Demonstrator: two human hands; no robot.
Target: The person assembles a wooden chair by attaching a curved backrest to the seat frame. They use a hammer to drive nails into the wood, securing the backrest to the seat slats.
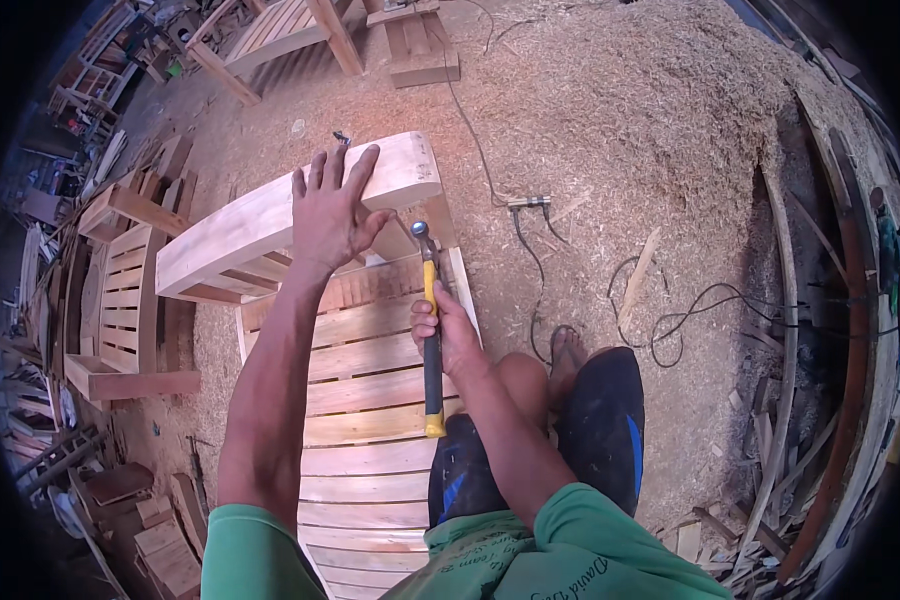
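Note:
My left hand [332, 215] lies with fingers spread on the thick, curved wooden top rail [240, 238] of a slatted wooden bench. In my right hand [450, 325] is a hammer [432, 380] with a yellow and black handle, held upright by the upper half of its grip. Its metal head points away from me, close to the right end of the rail but apart from it. Below both hands run the pale seat slats [370, 425] of the bench.
A second slatted wooden piece [125, 290] stands at the left, another [280, 35] at the far left. Wood shavings [650, 90] heap up at the far right. A black cable [530, 270] with a connector crosses the floor. Long boards [850, 230] lean along the right edge.

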